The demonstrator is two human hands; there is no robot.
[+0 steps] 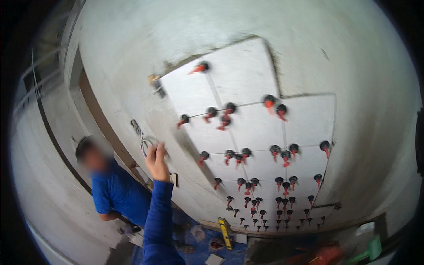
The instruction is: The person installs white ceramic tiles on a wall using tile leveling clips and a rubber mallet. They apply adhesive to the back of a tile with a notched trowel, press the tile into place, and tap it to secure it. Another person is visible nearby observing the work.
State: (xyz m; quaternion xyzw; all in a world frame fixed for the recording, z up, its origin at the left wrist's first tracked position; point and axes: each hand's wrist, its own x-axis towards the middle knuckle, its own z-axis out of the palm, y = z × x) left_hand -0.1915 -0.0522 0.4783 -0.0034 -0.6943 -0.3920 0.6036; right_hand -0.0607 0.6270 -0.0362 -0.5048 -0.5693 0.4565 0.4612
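Note:
My left hand (157, 164), at the end of a long blue sleeve, is raised before the wall with its fingers closed. Whether it grips anything is too blurred to make out. Just beyond the fingertips, loose wires (145, 143) come out of a slot in the wall. To the right, pale wall tiles (247, 73) form a stepped patch. Black and red tile levelling clips (281, 111) stick out along the joints, more densely lower down. My right hand is out of view.
A person in a blue shirt (121, 190) stands at the left, near a doorway. Below lie a blue sheet (201, 249), a yellow spirit level (225, 233) and a pale tile piece (215, 259). A green object (374, 248) and a red one (327, 255) are at lower right.

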